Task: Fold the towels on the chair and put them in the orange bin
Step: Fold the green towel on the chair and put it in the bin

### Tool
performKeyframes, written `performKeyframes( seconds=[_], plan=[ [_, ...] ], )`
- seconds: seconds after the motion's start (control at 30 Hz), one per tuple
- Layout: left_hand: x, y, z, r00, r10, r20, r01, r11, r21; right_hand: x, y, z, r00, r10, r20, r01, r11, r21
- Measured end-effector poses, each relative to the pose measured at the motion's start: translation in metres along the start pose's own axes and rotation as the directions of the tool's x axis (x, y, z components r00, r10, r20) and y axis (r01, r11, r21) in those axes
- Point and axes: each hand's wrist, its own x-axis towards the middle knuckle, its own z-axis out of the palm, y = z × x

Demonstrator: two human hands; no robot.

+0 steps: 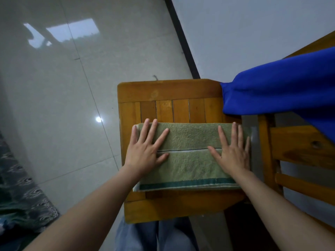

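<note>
Two towels are showing. One green towel (188,142) is lying folded into a long rectangle on the seat of one wooden chair (168,91), and one blue towel (281,87) is hanging over the chair back (299,147) on the right, its lower edge ending just beyond the green one's far right corner.

Two hands are pressing on the green towel. The left hand (145,151) is lying flat with its fingers spread on the left end. The right hand (232,151) is lying flat with straight fingers on the right end. Neither is curling round the cloth.

The towel's dark green band is running along its near edge. Its left end is stopping just inside the seat's left edge, and its right end is reaching the seat's edge by the chair back. A wide strip of bare slatted seat is lying beyond the far edge, with a narrower strip on the near side. Pale tiled floor (63,87) is stretching open to the left, running up to a dark baseboard (183,38).
</note>
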Motion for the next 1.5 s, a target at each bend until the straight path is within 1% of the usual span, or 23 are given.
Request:
performKeyframes(
  seconds=[0.07,0.13,0.23,0.3,0.43,0.53,0.6,0.7,0.8,0.93,0.97,1.0,1.03,1.07,1.1,1.13,1.17,1.2,1.23,1.27,1.37,1.4,1.5],
  plan=[
    [-0.005,-0.001,-0.002,0.999,-0.046,-0.017,0.045,0.998,-0.036,-0.011,0.0,-0.006,0.998,0.055,-0.011,-0.054,0.995,0.078],
    [-0.021,0.0,-0.003,0.997,-0.071,-0.022,0.069,0.993,-0.095,-0.025,-0.004,-0.011,0.98,0.197,-0.026,-0.185,0.953,0.24],
    [-0.051,0.0,-0.004,0.998,-0.056,-0.022,0.053,0.99,-0.131,-0.042,-0.007,-0.01,0.913,0.404,0.063,-0.393,0.824,0.408],
    [-0.069,0.004,-0.004,1.0,-0.026,0.003,0.026,0.99,-0.14,-0.05,-0.008,-0.006,0.865,0.479,0.149,-0.485,0.722,0.494],
    [-0.091,0.011,-0.001,0.996,-0.046,0.077,0.058,0.984,-0.171,-0.048,-0.003,-0.005,0.816,0.506,0.278,-0.553,0.544,0.632],
    [-0.101,0.011,0.005,0.994,-0.073,0.082,0.086,0.981,-0.174,-0.04,0.006,-0.001,0.759,0.54,0.363,-0.624,0.446,0.642],
    [-0.105,0.01,0.009,0.997,-0.053,0.06,0.062,0.984,-0.169,-0.04,0.004,-0.005,0.728,0.571,0.378,-0.65,0.399,0.647],
    [-0.105,0.009,-0.001,0.985,-0.048,0.167,0.074,0.986,-0.152,-0.044,-0.006,-0.018,0.719,0.58,0.383,-0.633,0.319,0.706],
    [-0.102,-0.002,-0.007,0.975,-0.07,0.209,0.1,0.986,-0.135,-0.046,-0.009,-0.023,0.716,0.564,0.412,-0.627,0.258,0.735],
    [-0.102,-0.009,-0.021,0.955,-0.076,0.287,0.164,0.942,-0.294,-0.052,-0.008,-0.03,0.686,0.529,0.5,-0.63,0.089,0.771],
    [-0.101,-0.009,-0.024,0.949,-0.108,0.296,0.229,0.884,-0.409,-0.055,-0.008,-0.035,0.705,0.508,0.496,-0.615,0.089,0.783],
    [-0.101,-0.011,-0.027,0.931,-0.143,0.336,0.316,0.775,-0.547,-0.058,-0.008,-0.04,0.735,0.497,0.462,-0.589,0.129,0.798],
    [-0.099,-0.012,-0.032,0.908,-0.185,0.375,0.404,0.616,-0.676,-0.061,-0.009,-0.048,0.772,0.483,0.413,-0.553,0.191,0.811],
    [-0.098,-0.013,-0.035,0.893,-0.232,0.385,0.449,0.443,-0.776,-0.065,-0.008,-0.054,0.805,0.474,0.358,-0.521,0.276,0.808],
    [-0.096,-0.015,-0.039,0.877,-0.276,0.392,0.468,0.312,-0.827,-0.068,-0.008,-0.062,0.837,0.46,0.296,-0.497,0.414,0.762],
    [-0.093,-0.017,-0.042,0.863,-0.301,0.405,0.481,0.247,-0.842,-0.073,-0.008,-0.07,0.871,0.439,0.222,-0.468,0.602,0.646],
    [-0.091,-0.019,-0.042,0.857,-0.306,0.416,0.489,0.225,-0.843,-0.079,-0.013,-0.081,0.902,0.399,0.163,-0.424,0.755,0.5],
    [-0.089,-0.019,-0.042,0.858,-0.294,0.421,0.49,0.225,-0.842,-0.085,-0.021,-0.088,0.93,0.348,0.114,-0.364,0.842,0.398],
    [-0.087,-0.019,-0.043,0.858,-0.28,0.43,0.491,0.207,-0.846,-0.09,-0.032,-0.095,0.948,0.299,0.105,-0.317,0.876,0.363],
    [-0.084,-0.018,-0.044,0.855,-0.268,0.444,0.493,0.153,-0.856,-0.094,-0.045,-0.098,0.96,0.249,0.126,-0.278,0.885,0.374],
    [-0.076,-0.016,-0.051,0.812,-0.252,0.526,0.508,-0.138,-0.85,-0.093,-0.091,-0.099,0.98,0.083,0.179,-0.151,0.901,0.406],
    [-0.075,-0.016,-0.054,0.799,-0.254,0.545,0.511,-0.191,-0.838,-0.089,-0.105,-0.097,0.983,0.036,0.18,-0.109,0.902,0.418],
    [-0.071,-0.02,-0.056,0.771,-0.28,0.572,0.52,-0.242,-0.819,-0.078,-0.148,-0.089,0.984,-0.02,0.179,-0.083,0.834,0.546]
  ],
)
